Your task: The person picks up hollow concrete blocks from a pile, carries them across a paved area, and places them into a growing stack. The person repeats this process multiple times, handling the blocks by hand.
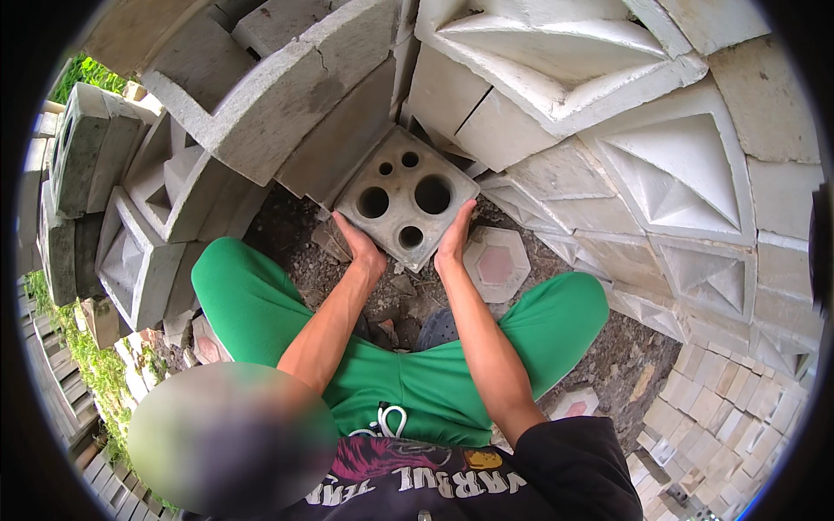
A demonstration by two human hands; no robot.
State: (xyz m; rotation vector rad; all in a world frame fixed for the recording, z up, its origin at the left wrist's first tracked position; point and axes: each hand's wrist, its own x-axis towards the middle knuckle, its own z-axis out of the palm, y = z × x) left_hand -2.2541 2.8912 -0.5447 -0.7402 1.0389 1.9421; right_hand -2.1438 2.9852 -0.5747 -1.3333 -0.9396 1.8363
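Black tee [556, 486] is seen nearest cam. Ahead of it, grey concrete block [402, 205] w/ 5 round holes is clasped btwn L hand [363, 246] & R hand [453, 239], each pressed to an opposite side; fingers mostly hidden. Weight is judged prob. heavy; body stiff, rough, corners chippable; best gripped low on both sides. Contact w/ dirt ground [643, 365] can't be told. Hex tile [495, 263] is seen just beside R hand; relief blocks [665, 174] are stacked to the right.
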